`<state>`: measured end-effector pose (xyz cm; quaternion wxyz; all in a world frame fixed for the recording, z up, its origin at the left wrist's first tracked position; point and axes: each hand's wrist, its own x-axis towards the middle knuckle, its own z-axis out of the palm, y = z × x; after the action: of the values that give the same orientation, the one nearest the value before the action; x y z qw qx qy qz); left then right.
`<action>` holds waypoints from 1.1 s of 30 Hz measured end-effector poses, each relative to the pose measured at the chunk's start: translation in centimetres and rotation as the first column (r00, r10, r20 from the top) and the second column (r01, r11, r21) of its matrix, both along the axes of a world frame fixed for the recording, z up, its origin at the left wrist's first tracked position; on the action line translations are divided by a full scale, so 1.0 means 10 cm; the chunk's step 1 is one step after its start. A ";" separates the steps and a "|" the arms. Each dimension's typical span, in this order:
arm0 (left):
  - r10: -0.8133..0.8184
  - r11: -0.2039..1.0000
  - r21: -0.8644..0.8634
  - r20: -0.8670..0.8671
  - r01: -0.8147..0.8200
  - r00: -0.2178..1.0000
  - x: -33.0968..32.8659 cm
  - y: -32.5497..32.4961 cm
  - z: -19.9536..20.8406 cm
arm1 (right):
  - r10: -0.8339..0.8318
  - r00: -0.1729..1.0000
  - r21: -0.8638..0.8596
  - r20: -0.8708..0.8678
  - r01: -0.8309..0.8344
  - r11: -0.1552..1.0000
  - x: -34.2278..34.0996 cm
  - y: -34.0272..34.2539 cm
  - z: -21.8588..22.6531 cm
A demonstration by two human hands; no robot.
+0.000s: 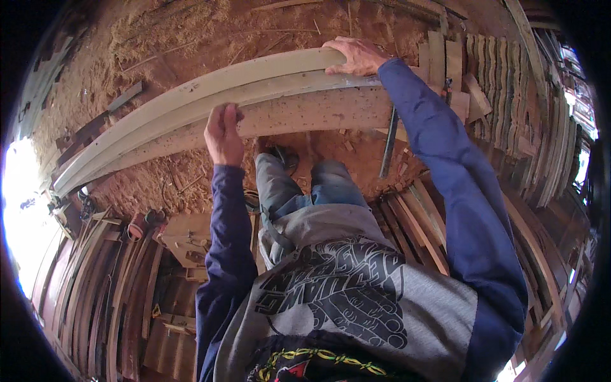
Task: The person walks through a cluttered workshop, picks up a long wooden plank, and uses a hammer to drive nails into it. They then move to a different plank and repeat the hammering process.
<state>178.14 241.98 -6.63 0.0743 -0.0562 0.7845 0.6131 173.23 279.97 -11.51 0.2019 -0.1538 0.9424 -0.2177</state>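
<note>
My right hand (pixel 359 56) grips the right end of a long pale wooden board (pixel 248 71), its fingers wrapped over the end. The board looks bent through the fisheye picture and runs far off to the left. Along its near side lies a second pale strip (pixel 280 88), which may be part of the same piece. Both rest on a wide, speckled bench plank (pixel 305 113). My left hand (pixel 224 135) is over the plank's near edge with fingers curled together; whatever they may hold is hidden.
Sawdust and wood scraps cover the reddish floor (pixel 172 38). A dark bar (pixel 389 143) stands out from the bench's near side at right. Stacked boards (pixel 503 95) fill the right side, and more long boards (pixel 108 286) lie behind me at left. Beside them is a wooden box (pixel 184 239).
</note>
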 end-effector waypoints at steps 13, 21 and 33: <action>-0.520 0.827 -0.379 -0.230 0.416 0.823 -1.02 1.04 -0.68 | -0.149 0.984 0.085 -0.101 0.157 0.984 0.07 -0.04 -0.01; -0.650 0.755 -0.503 -0.486 0.420 0.585 -0.97 1.00 -0.90 | -0.691 0.390 -0.121 -0.608 0.815 0.566 2.02 -0.42 -0.06; -0.727 0.662 -0.605 -0.374 0.443 0.575 -0.92 1.01 -0.82 | -0.993 0.122 -0.237 -0.004 0.964 0.119 3.00 -0.59 -0.31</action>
<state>168.92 252.03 -14.86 0.0172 0.3923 0.8554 0.3377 203.27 274.12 -14.61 -0.0825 0.4701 0.7993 -0.3652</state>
